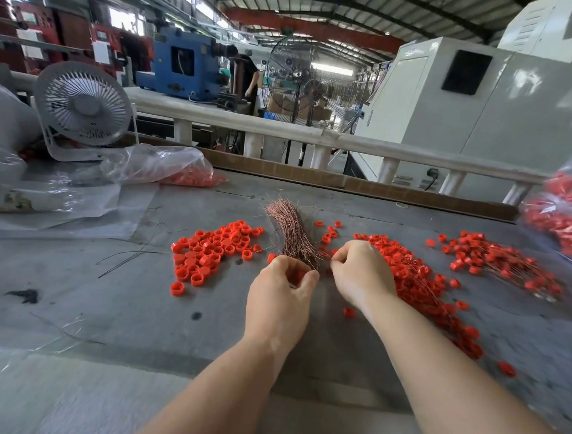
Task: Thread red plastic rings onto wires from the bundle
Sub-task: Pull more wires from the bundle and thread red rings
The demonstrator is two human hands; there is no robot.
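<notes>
Hands meet at the near end of the copper wire bundle mid-table. Left hand curls around a red ring beside the bundle base; right hand pinches fine wire there. Loose red rings lie left, threaded ones right. Bare grey table extends toward the near edge.

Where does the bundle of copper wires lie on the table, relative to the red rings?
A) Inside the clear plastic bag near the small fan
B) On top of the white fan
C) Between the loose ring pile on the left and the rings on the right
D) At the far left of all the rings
C: the bundle of copper wires lies between the loose ring pile and the rings on the right, just beyond both hands.
</notes>
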